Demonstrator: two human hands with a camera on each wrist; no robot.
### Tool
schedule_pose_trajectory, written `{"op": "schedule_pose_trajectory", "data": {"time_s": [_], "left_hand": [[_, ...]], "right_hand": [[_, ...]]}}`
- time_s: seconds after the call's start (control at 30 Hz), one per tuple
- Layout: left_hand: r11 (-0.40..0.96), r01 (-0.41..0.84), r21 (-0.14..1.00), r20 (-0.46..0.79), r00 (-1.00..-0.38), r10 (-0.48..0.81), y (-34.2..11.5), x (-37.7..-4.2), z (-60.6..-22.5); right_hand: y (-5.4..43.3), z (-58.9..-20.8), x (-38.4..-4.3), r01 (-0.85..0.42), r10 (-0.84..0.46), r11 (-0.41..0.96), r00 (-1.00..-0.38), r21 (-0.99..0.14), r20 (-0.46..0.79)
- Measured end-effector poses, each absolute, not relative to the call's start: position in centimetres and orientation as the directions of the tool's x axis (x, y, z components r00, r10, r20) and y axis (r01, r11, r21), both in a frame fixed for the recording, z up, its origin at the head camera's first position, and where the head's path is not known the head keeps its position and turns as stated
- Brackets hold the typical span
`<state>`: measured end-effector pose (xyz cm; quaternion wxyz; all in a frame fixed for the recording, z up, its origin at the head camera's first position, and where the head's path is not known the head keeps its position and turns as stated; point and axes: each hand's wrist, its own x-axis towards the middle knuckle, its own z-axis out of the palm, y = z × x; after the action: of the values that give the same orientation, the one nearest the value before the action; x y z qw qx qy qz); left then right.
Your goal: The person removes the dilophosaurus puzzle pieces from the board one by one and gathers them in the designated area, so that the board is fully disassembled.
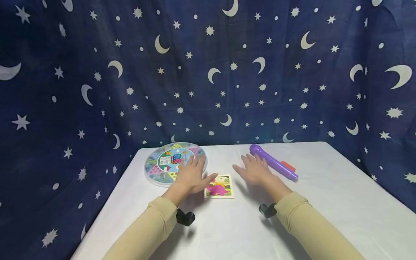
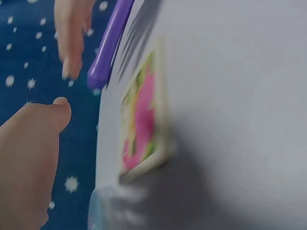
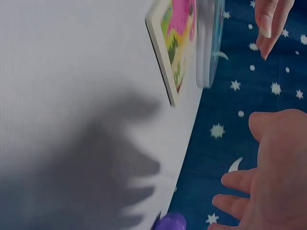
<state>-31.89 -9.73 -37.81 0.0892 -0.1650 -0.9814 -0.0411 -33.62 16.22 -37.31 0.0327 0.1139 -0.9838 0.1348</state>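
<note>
My left hand (image 1: 191, 177) hovers over the table with fingers spread, overlapping the near right part of a round, clear-lidded game box (image 1: 151, 169) in the head view. Just right of its thumb lies a square picture puzzle (image 1: 218, 191) with a pink dinosaur and a pale border. Opposite it, my right hand (image 1: 255, 171) is also held above the table, palm down and fingers apart, its shadow falling on the cloth. Close by its fingertips is a purple toy microphone (image 1: 274, 163), lying diagonally. Neither hand holds anything; the left wrist view shows the puzzle (image 2: 144, 115) lying flat below the thumb.
A small orange-red piece (image 1: 287, 166) lies against the far side of the microphone. White cloth covers the table (image 1: 240, 231). A dark blue curtain (image 1: 195, 72) with moons and stars hangs behind and at both sides. Black wrist mounts (image 1: 185, 218) hang below the sleeves.
</note>
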Motion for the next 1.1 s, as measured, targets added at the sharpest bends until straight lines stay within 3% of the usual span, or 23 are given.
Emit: {"op": "schedule_pose_trajectory", "data": {"time_s": [0.23,0.63,1.1], "left_hand": [[0.902,0.430,0.048,0.214,-0.886,0.411,-8.8,-29.3,-40.6],[0.901,0.407,0.148,0.273,-0.893,0.359,-8.9,-27.5,-41.8],[0.829,0.528,0.183,0.495,-0.778,0.387,-8.4,-26.9,-44.6]], "right_hand": [[15.2,-38.3,-33.4,-0.297,-0.280,0.919,-0.955,-0.258,0.100],[13.2,-38.8,-33.9,-0.337,-0.341,0.880,-0.939,-0.335,0.049],[10.4,-39.5,-34.5,-0.415,-0.423,0.852,-0.905,-0.321,0.046]]}}
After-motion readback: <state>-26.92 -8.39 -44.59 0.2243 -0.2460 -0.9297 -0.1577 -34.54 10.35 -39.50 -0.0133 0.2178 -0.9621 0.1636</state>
